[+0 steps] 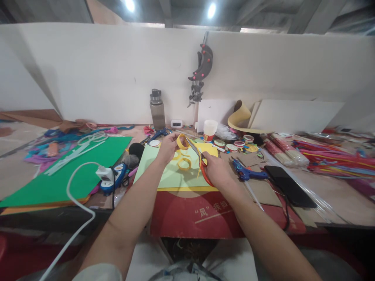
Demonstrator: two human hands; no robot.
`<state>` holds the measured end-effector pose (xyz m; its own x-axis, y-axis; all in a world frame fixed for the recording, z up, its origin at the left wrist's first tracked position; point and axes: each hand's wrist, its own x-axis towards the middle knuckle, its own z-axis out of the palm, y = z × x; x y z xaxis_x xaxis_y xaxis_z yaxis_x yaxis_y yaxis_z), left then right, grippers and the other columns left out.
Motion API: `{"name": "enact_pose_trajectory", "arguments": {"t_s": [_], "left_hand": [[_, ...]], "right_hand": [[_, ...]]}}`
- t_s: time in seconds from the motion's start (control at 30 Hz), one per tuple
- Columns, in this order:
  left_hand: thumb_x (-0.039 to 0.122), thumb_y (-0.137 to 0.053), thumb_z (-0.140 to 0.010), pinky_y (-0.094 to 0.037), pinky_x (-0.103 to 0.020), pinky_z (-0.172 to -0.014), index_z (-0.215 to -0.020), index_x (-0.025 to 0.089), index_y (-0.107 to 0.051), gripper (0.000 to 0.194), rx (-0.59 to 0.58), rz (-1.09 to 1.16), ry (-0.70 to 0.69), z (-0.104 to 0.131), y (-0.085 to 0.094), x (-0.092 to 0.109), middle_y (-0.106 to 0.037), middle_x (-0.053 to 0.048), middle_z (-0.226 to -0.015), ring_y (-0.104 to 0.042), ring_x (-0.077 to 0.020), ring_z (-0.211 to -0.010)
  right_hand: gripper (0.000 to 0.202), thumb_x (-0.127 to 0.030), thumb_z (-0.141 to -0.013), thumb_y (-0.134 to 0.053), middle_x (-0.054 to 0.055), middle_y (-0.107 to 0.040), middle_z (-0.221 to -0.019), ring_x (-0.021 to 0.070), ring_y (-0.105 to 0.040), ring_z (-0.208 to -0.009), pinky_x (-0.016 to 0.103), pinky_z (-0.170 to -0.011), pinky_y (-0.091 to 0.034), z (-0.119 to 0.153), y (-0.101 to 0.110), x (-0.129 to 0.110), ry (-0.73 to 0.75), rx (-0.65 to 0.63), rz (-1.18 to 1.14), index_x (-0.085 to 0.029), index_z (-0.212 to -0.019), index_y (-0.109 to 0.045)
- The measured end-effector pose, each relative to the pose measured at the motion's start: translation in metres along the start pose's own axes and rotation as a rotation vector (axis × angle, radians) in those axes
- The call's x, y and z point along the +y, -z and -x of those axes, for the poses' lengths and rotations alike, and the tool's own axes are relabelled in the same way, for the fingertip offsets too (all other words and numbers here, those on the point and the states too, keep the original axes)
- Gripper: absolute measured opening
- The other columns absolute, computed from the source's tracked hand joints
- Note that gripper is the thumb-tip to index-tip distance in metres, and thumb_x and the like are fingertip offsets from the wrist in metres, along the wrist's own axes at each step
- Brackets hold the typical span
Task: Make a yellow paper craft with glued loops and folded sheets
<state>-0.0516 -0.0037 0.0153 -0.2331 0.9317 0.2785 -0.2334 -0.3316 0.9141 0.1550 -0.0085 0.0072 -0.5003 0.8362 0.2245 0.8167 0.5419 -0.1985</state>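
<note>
One curled yellow strip (183, 142) is hovering over the far part of the pale green sheet (152, 173), with the left hand's (168, 148) grip clamped on its side. The right hand's (216, 169) grip is wrapping the handles of the orange-handled scissors (206, 177); I cannot tell how far apart the blades are standing. Those blades are pointing towards the strip and the left fingertips, so a hasty snip could be nicking skin or cutting askew. A loose pinch could be letting the springy curl twist away. Below, a second yellow loop (184, 164) is lying on the sheet, where a dropping wrist could be crushing it. The red printed board (175, 222) underneath is apparently jutting past the counter's (336, 199) near edge; a leaning forearm could be tipping it. To the right, a blue glue gun (247, 173) is resting within the forearm's sweep. At the left, a white cable (80, 199) is drooping over the near edge, and a snagging arm could be dragging its plug adapter (105, 175) down.
</note>
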Motion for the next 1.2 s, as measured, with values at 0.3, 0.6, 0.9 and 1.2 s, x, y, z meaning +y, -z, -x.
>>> {"name": "enact_pose_trajectory", "arguments": {"t_s": [0.3,0.6,0.9,1.2], "left_hand": [[0.04,-0.085,-0.062,-0.054,-0.025,-0.059,-0.075,0.014,-0.057,0.04,0.068,-0.009,-0.098,-0.003,-0.002,-0.004,-0.061,0.001,-0.062,-0.062,-0.0117,-0.059],[0.046,-0.089,-0.055,-0.052,-0.025,-0.053,-0.079,0.014,-0.057,0.051,-0.01,0.024,-0.018,-0.001,-0.003,-0.007,-0.061,0.001,-0.062,-0.059,-0.0111,-0.054],[0.049,-0.088,-0.055,-0.053,-0.024,-0.052,-0.078,0.013,-0.058,0.052,-0.03,-0.004,0.008,0.002,-0.004,-0.001,-0.061,0.001,-0.062,-0.06,-0.0109,-0.055],[0.041,-0.081,-0.066,-0.057,-0.026,-0.061,-0.083,0.015,-0.059,0.038,0.084,-0.023,-0.104,0.002,-0.006,-0.002,-0.065,-0.001,-0.074,-0.067,-0.0134,-0.066]], "right_hand": [[0.028,-0.027,-0.091,-0.049,0.009,-0.069,-0.101,0.0214,-0.064,-0.089,0.027,-0.07,-0.038,-0.003,-0.006,0.001,-0.02,0.024,-0.043,-0.023,-0.117,-0.059],[0.028,-0.028,-0.09,-0.05,0.008,-0.068,-0.102,0.0217,-0.064,-0.086,0.027,-0.065,-0.034,-0.002,-0.002,0.002,-0.042,0.015,-0.031,-0.025,-0.116,-0.058],[0.028,-0.026,-0.091,-0.049,0.008,-0.072,-0.1,0.0214,-0.065,-0.085,0.028,-0.063,-0.033,0.0,0.003,-0.002,-0.035,0.014,-0.004,-0.025,-0.117,-0.06],[0.028,-0.025,-0.091,-0.047,0.008,-0.072,-0.098,0.0215,-0.065,-0.086,0.027,-0.066,-0.034,0.0,0.002,-0.002,-0.046,0.001,-0.019,-0.024,-0.116,-0.06]]}}
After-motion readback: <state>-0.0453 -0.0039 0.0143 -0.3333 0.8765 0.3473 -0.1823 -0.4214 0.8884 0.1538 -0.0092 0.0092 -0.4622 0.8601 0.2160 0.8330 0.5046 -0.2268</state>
